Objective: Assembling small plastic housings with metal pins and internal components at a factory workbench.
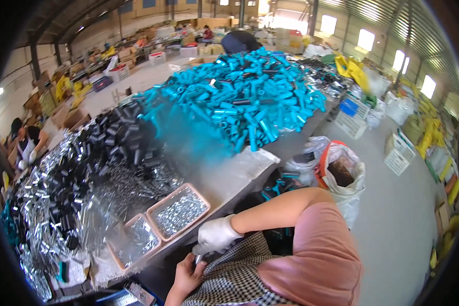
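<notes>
My right hand (215,235), in a white glove, is closed over the top of a small shiny metal piece (198,258) close to my lap. From below, my bare left hand (187,275) pinches the same piece between thumb and fingers; its exact kind is too small to tell. Two shallow pinkish trays stand side by side at the table edge just beyond my hands. The right tray (207,204) is full of small silvery metal parts, and the left tray (118,259) holds fewer of them.
Turquoise plastic tubes (239,97) are heaped across the table. Black tubes (112,135) and thin metal rods (86,224) pile up on the left. An open white sack (354,178) stands on the floor at right. Another person (33,143) works at far left.
</notes>
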Tool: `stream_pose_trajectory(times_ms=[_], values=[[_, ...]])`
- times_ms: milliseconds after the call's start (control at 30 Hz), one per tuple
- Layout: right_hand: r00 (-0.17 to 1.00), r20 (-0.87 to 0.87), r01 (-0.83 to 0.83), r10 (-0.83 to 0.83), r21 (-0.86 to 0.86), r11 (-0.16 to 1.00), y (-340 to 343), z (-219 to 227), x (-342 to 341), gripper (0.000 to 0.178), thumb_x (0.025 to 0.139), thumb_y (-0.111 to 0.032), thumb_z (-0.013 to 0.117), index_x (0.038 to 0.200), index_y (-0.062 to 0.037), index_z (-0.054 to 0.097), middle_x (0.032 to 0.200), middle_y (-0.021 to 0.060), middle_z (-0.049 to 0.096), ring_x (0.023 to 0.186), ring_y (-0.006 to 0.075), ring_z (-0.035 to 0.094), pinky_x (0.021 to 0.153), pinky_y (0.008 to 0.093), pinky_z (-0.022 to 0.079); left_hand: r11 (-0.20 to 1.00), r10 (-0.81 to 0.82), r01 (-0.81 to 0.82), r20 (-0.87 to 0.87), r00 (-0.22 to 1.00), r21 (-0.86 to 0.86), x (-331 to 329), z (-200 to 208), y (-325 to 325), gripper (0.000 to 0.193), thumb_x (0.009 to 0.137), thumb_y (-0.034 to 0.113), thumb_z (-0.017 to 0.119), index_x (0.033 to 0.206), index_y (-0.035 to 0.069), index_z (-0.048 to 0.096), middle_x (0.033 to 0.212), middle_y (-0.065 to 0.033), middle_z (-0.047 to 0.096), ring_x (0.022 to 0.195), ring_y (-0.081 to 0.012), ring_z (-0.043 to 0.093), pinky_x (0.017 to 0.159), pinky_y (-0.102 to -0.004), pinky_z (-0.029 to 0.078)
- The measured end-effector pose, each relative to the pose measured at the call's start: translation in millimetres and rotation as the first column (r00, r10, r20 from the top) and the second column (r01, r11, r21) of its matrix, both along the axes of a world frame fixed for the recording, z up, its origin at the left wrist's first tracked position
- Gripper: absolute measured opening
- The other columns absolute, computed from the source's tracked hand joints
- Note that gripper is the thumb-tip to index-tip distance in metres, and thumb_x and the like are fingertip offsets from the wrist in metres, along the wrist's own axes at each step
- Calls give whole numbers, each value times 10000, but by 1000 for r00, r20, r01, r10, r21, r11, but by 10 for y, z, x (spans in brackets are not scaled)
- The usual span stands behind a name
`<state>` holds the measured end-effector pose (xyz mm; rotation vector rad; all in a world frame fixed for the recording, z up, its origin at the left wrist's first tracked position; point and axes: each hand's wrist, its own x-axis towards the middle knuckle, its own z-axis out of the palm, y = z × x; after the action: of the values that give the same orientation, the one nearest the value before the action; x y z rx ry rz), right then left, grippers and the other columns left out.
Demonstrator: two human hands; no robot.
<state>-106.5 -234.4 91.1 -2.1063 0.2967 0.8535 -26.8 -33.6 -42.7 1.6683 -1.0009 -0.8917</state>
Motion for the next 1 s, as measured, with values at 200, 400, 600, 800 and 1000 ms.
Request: stream_pose_trajectory(times_ms=[200,400,600,800,1000], values=[[573,662,-175,482,-476,862,-47,-233,-203,383,754,-384,680,976,-73,643,739,162,647,715,360,647,656,457,505,997,-55,57,50,997,-52,-43,-13,-107,252,865,181,655,1029,-1,594,755,-164,625,659,-241,612,650,-327,487],[958,107,-243,266,-188,952,-16,-206,96,538,917,-501,465,762,-28,669,713,171,654,713,377,638,647,462,490,998,-65,65,114,991,9,20,77,44,302,865,230,680,1060,13,604,727,-152,623,608,-228,595,592,-325,472],[548,482,-431,684,-538,724,65,-207,-10,296,842,-321,610,1029,-93,573,788,141,639,731,348,641,633,456,504,993,-79,95,183,980,-77,-47,202,30,366,907,328,628,1099,20,590,829,-206,640,733,-356,636,669,-422,498],[803,274,-444,529,-316,838,102,-218,-33,286,857,-375,593,841,-118,717,703,79,673,626,291,650,600,396,519,962,-160,184,133,978,-200,-147,137,66,353,921,306,586,1083,-6,553,852,-224,624,798,-380,620,699,-435,478],[423,539,-374,728,-628,682,216,59,30,433,679,-367,740,957,-72,589,625,90,619,599,315,633,561,421,499,948,-114,145,124,986,-282,-104,123,3,353,915,317,589,1036,-11,538,810,-226,596,784,-403,590,685,-451,455]])
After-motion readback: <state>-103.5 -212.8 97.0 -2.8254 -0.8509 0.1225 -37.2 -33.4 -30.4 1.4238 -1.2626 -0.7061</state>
